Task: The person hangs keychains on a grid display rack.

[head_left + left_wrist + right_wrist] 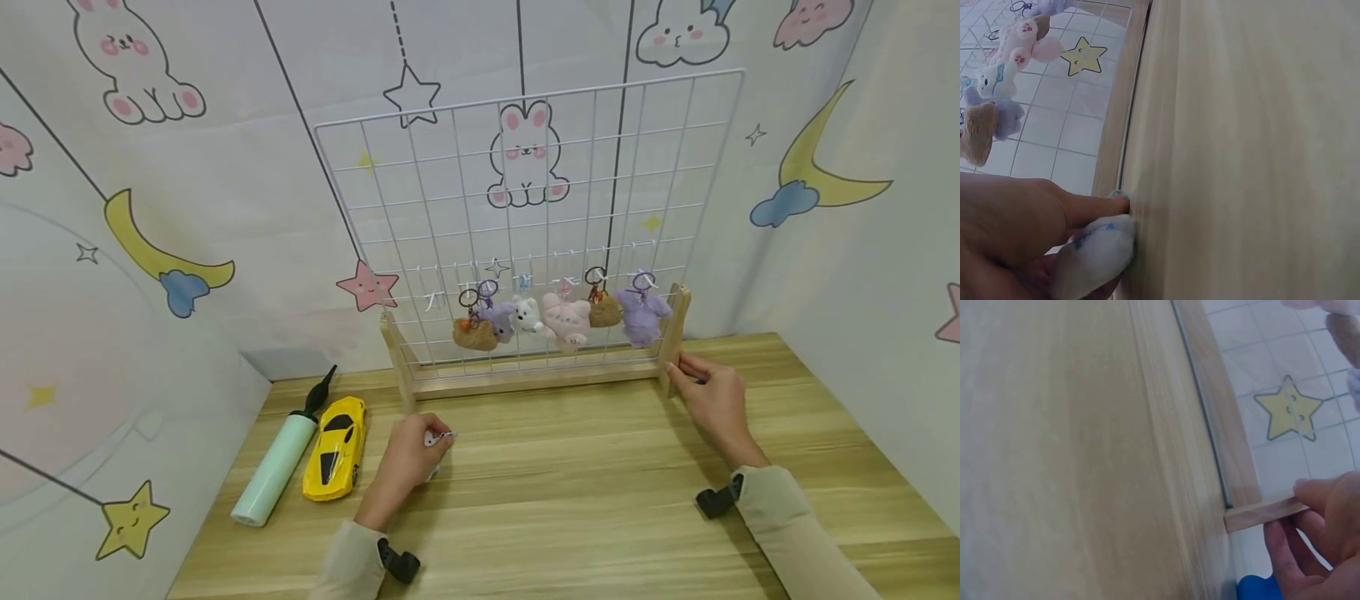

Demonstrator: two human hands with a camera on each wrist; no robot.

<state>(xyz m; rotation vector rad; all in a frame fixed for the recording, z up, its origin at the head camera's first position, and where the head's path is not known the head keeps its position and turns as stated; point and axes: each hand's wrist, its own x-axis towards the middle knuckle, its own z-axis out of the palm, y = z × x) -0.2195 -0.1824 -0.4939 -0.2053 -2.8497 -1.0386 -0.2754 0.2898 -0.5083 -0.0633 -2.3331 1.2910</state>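
My left hand [411,454] pinches a small white plush keychain [1099,253] low over the table, left of centre. The plush has a light blue band, and the fingers hide part of it. My right hand [712,404] grips the right wooden upright [1263,512] of a display stand, thumb on one side and fingers on the other. The stand holds a white wire grid [525,183]. From its hooks hang several plush keychains, among them a brown one [474,335], a white bear [527,316], a pink one [567,318] and a purple one [642,318].
A yellow toy car [335,450] lies on the left of the wooden table [555,483], beside a mint-green hand pump [277,467] with a black nozzle. A blue object [1259,587] shows under the right hand. A cartoon-printed cloth [240,150] hangs behind the grid.
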